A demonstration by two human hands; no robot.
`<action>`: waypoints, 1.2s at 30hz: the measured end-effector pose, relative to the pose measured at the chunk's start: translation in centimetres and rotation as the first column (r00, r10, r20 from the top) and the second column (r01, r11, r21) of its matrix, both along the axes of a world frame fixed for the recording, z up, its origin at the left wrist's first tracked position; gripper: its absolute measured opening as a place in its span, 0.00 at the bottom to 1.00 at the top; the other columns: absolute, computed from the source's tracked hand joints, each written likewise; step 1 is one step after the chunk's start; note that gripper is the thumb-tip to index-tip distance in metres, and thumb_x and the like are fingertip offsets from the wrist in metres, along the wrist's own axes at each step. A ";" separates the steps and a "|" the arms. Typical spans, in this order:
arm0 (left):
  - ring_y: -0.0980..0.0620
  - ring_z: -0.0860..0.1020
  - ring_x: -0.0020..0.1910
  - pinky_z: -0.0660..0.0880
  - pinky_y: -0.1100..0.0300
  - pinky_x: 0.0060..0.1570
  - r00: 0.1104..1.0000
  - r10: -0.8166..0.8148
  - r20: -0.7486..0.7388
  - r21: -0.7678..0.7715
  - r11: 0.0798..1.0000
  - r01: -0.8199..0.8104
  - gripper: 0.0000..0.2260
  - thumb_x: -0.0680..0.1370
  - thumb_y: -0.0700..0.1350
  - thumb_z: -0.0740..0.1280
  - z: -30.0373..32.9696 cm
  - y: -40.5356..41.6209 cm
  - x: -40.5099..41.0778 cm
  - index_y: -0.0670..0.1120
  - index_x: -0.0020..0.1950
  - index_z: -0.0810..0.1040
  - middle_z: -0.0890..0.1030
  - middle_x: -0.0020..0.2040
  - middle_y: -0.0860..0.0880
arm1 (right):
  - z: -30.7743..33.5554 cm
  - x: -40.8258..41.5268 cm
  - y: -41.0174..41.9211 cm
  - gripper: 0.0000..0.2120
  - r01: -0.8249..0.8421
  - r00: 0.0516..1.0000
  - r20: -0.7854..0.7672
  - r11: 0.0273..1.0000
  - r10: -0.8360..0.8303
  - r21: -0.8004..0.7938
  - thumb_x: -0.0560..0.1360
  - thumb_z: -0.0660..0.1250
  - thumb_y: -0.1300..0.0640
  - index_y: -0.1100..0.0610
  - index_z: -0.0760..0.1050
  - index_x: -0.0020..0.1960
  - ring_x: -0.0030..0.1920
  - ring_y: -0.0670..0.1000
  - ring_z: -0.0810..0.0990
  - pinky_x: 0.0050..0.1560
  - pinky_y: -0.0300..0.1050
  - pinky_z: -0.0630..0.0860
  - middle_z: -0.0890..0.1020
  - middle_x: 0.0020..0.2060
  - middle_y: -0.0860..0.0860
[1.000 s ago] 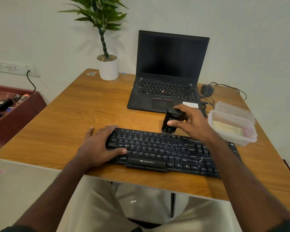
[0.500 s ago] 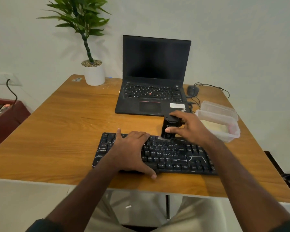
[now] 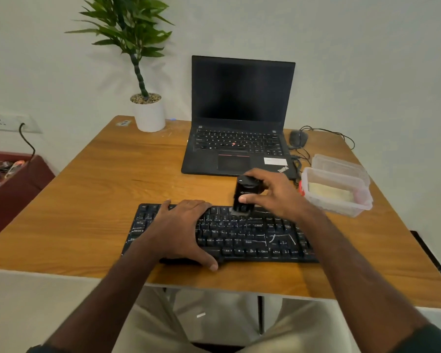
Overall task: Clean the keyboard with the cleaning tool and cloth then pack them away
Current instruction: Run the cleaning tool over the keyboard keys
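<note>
while left hand (image 3: 178, 229) presses keyboard (image 3: 252, 235), right hand (image 3: 275, 193) grips cleaning tool (image 3: 242, 197) upright.

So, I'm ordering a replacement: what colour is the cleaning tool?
Black; the cleaning tool shows best in the head view, gripped upright on the keyboard.

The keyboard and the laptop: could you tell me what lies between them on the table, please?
In the head view, the right hand holds the cleaning tool upright there, at the keyboard's far edge; otherwise bare table up to the laptop.
</note>
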State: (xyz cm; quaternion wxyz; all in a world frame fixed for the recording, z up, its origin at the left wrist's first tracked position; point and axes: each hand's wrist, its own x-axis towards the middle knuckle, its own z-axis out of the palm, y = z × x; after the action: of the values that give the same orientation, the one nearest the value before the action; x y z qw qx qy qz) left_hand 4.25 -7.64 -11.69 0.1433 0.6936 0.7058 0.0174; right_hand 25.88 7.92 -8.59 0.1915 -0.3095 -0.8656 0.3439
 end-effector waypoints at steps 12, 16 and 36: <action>0.54 0.58 0.78 0.48 0.36 0.76 1.000 0.014 0.013 -0.001 1.000 -0.014 0.65 0.50 0.84 0.66 -0.1 0.3 0.0 0.55 0.80 0.52 0.59 0.80 0.56 | -0.9 -3.6 -1.7 0.17 -0.065 0.991 -0.113 0.997 0.068 0.032 0.73 0.77 0.50 0.45 0.76 0.59 0.51 0.47 0.82 0.48 0.43 0.82 0.82 0.50 0.45; 0.54 0.58 0.78 0.47 0.35 0.76 1.000 0.015 0.027 -0.001 1.000 -0.015 0.64 0.51 0.84 0.66 -0.1 0.3 0.1 0.57 0.80 0.52 0.59 0.80 0.56 | -0.8 -4.1 -1.0 0.18 0.009 0.992 -0.124 0.995 0.003 0.099 0.73 0.77 0.48 0.45 0.76 0.60 0.51 0.45 0.81 0.52 0.47 0.81 0.82 0.50 0.43; 0.54 0.57 0.78 0.47 0.36 0.76 0.999 0.014 0.033 -0.036 0.999 -0.013 0.65 0.50 0.84 0.66 0.0 0.4 0.0 0.56 0.80 0.52 0.58 0.80 0.56 | -0.3 -0.9 0.8 0.18 0.089 0.991 -0.101 0.995 -0.085 0.040 0.73 0.77 0.50 0.44 0.76 0.59 0.50 0.48 0.80 0.50 0.44 0.77 0.82 0.50 0.43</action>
State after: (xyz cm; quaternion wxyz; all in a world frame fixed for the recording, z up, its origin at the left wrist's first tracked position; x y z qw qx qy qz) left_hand 4.25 -7.26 -11.67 0.1673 0.6857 0.7082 0.0172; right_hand 24.93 8.72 -8.91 0.2558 -0.3252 -0.8482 0.3308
